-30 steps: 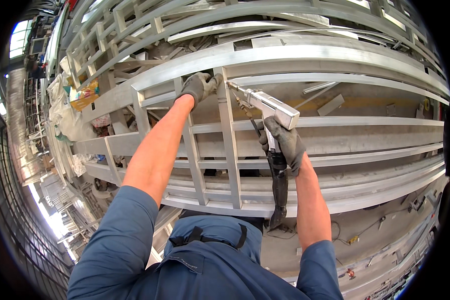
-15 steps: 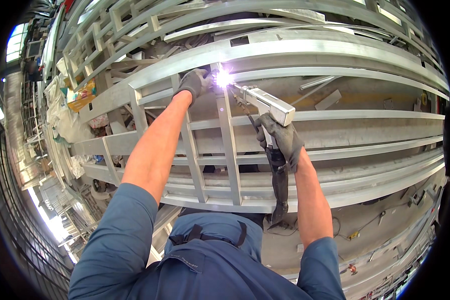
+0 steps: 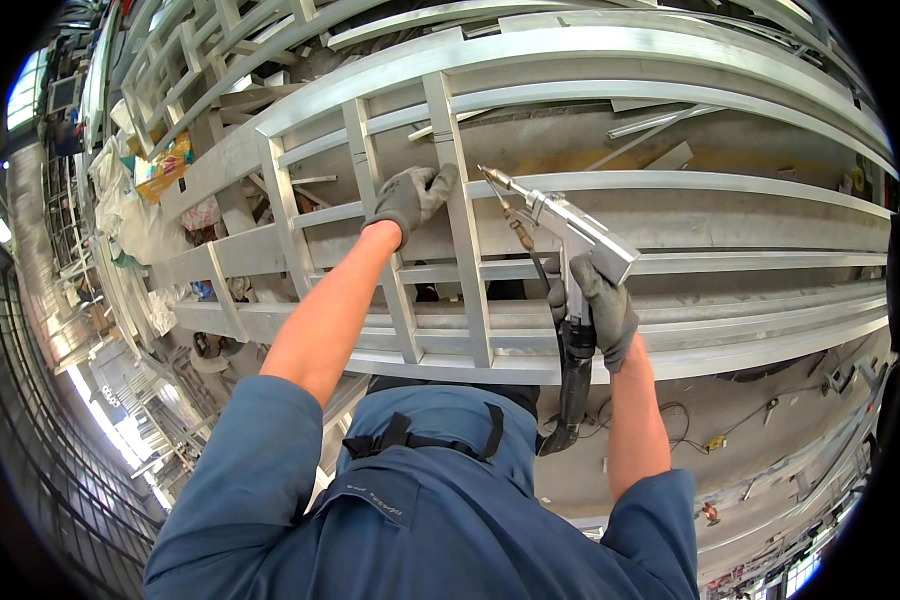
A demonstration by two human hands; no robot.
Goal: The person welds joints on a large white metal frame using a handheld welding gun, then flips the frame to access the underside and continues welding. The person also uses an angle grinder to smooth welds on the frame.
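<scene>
My right hand [image 3: 606, 306], in a grey work glove, is wrapped round the grip of a silver welding gun [image 3: 582, 236] with a pointed brass-coloured tip. That tip ends just right of an upright metal bar [image 3: 464, 225] and apart from it; no spark shows there. A thin feed line [image 3: 522, 236] runs beside the nozzle, and a black sleeved cable [image 3: 574, 385] hangs below the grip. Between two uprights of the silver metal frame [image 3: 610, 45], my gloved left hand [image 3: 413, 196] has its fingers bent against the left side of that upright bar.
Long rails [image 3: 730, 181] of the frame stretch off to the right. More metal frames [image 3: 185, 60] lie at the far left, near a pale plastic bag [image 3: 125, 205] and a yellow package [image 3: 166, 170]. Loose cables [image 3: 675, 425] lie on the floor at the lower right.
The bright welding flash has gone out. The welding gun has drawn back to the right and nearer me with my right hand. My left hand has slid nearer along the upright bar.
</scene>
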